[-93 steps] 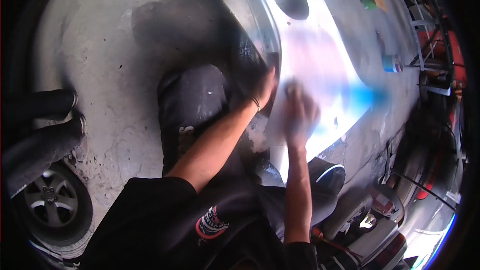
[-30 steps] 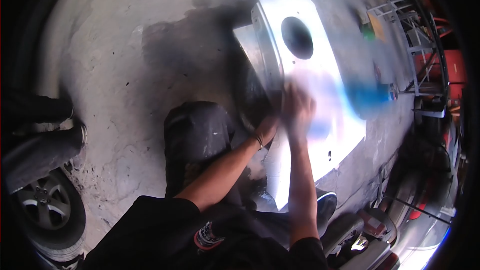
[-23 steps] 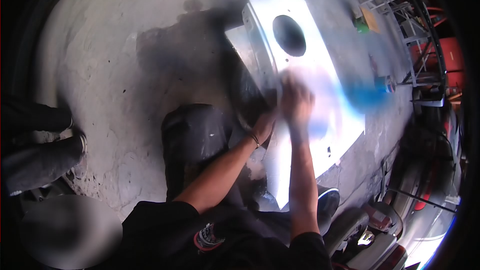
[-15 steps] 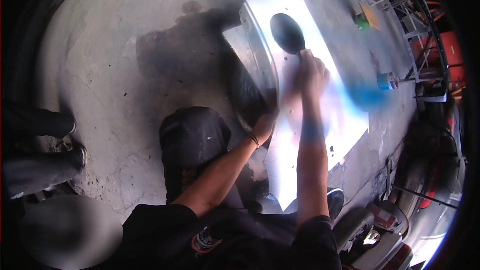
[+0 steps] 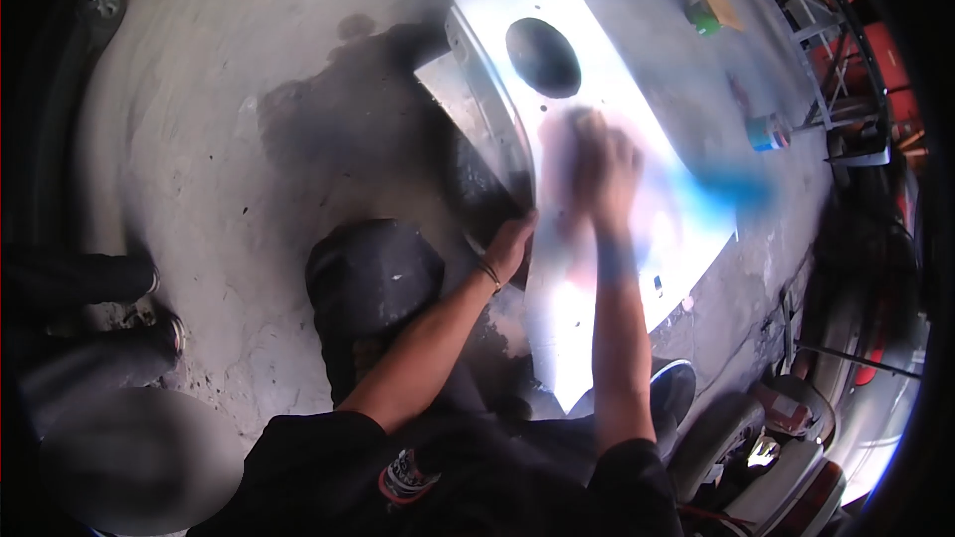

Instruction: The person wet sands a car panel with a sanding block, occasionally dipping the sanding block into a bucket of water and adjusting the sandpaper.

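Panel (image 5: 668, 201) lengthwise forward, tip (image 5: 566, 390) pointing back; left hand (image 5: 510, 246) at edge (image 5: 530, 177), right hand (image 5: 609, 177) atop; cannot tell either grip.

White panel (image 5: 668, 217), sheet-like, glaring bright, runs slantwise from top centre of frame to lower centre; pointed tip at bottom, wide corner at right; dark oval hole (image 5: 543, 58) near upper end; few small round holes plus a small dark slot (image 5: 658, 286) low right; folded grey flange (image 5: 494, 99) along upper left edge; pinkish haze mid-panel; small tan piece (image 5: 594, 119) over panel, just below right of oval hole, blurred, exact shape unclear.
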Demonstrator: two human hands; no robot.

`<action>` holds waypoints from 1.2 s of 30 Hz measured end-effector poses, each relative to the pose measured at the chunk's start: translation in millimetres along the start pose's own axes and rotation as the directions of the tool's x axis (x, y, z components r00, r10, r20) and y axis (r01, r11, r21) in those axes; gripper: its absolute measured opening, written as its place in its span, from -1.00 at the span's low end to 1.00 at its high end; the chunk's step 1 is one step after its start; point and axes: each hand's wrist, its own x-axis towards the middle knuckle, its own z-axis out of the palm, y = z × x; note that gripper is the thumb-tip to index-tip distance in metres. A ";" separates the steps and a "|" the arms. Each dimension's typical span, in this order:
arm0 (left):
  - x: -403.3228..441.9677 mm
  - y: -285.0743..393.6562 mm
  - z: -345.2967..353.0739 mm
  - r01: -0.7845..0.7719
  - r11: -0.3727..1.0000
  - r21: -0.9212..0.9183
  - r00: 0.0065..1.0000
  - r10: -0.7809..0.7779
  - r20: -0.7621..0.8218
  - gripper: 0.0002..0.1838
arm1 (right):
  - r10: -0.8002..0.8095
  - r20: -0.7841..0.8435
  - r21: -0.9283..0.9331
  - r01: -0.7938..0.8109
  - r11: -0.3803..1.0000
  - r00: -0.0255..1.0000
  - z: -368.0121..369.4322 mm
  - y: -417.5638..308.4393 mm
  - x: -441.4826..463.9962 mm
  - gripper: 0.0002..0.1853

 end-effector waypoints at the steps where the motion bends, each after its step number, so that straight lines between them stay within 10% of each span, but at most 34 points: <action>1: -1.1 5.7 2.1 0.046 0.996 -0.071 0.999 -0.046 -0.003 -0.38 | -0.003 0.007 -0.017 0.003 1.000 1.000 -13.1 -8.2 -24.0 -0.57; 4: -19.7 60.3 18.1 -0.253 0.914 0.318 0.956 0.287 -0.064 -0.35 | 0.016 0.040 0.103 -0.020 0.994 0.999 -52.8 -24.3 -55.9 -0.46; 8: -20.8 64.2 19.7 0.031 0.981 0.190 0.992 -0.008 -0.125 -0.34 | 0.073 -0.016 0.054 -0.073 0.996 0.997 -67.8 -39.2 -23.2 -0.47; 12: -15.1 82.6 -4.6 0.046 0.751 0.659 0.994 0.032 -0.106 -0.45 | 0.182 0.195 -0.042 -0.177 0.983 0.964 -69.1 -34.7 -34.1 -0.37; 14: -25.0 160.7 -22.1 -0.434 0.178 0.883 0.871 -0.168 0.462 -0.52 | -0.021 -0.041 0.064 0.023 0.998 0.999 -91.5 -37.0 -50.7 -0.49; 16: -23.7 244.5 -49.7 -0.365 0.471 0.803 0.834 -0.218 0.507 -0.61 | 0.030 -0.071 0.144 -0.020 0.989 0.997 -100.1 -35.5 -60.1 -0.48; 17: -25.0 267.1 -63.8 -0.194 0.717 0.670 0.936 -0.068 0.344 -0.67 | 0.030 -0.057 0.114 -0.024 0.993 0.998 -95.7 -30.8 -65.1 -0.48; 18: -6.7 280.8 -113.5 -0.370 0.720 0.587 0.906 0.141 0.399 -0.62 | 0.033 -0.040 0.084 -0.029 0.996 0.999 -90.0 -26.6 -72.7 -0.47; 19: -14.7 303.3 -134.8 -0.199 0.877 0.438 0.980 0.170 0.105 -0.48 | 0.120 -0.009 0.067 -0.120 0.991 0.993 -72.4 -22.4 -82.9 -0.47; 20: -14.9 301.8 -170.4 0.036 0.733 0.679 0.944 0.199 -0.265 -0.39 | 0.131 -0.011 0.069 -0.130 0.989 0.991 -74.5 -22.6 -83.5 -0.47; 21: -19.8 291.3 -195.2 0.477 0.124 0.870 0.844 0.212 -0.492 -0.39 | 0.109 -0.025 0.087 -0.107 0.990 0.994 -79.8 -25.2 -79.0 -0.47; 23: -71.9 286.1 -221.2 0.222 -0.635 0.740 0.971 0.077 -0.225 -0.42 | 0.094 -0.049 0.101 -0.089 0.991 0.994 -84.7 -25.1 -73.6 -0.46; 26: -74.7 265.7 -223.1 0.183 -0.008 0.983 0.954 0.241 -0.176 -0.67 | 0.222 0.064 0.237 -0.231 0.944 0.973 -84.5 -30.4 -82.7 -0.37; 28: -55.3 252.4 -186.4 -0.182 0.040 0.982 0.803 0.583 0.125 -0.72 | 0.213 0.177 0.168 -0.243 0.955 0.961 -79.2 -22.7 -85.1 -0.37; 30: -37.1 252.3 -110.8 -0.253 0.375 0.892 0.874 0.485 0.045 -0.73 | 0.190 0.157 0.149 -0.213 0.966 0.969 -88.2 -31.6 -84.9 -0.36; 32: -16.4 238.0 -54.1 -0.373 0.427 0.824 0.866 0.479 0.143 -0.71 | 0.144 -0.080 -0.002 -0.144 0.990 0.986 -124.7 -53.7 -82.5 -0.42; 36: 13.5 187.8 -8.5 -0.425 0.427 0.799 0.795 0.597 0.104 -0.63 | 0.109 0.353 0.592 -0.313 0.743 0.929 -184.6 -87.8 -164.3 -0.72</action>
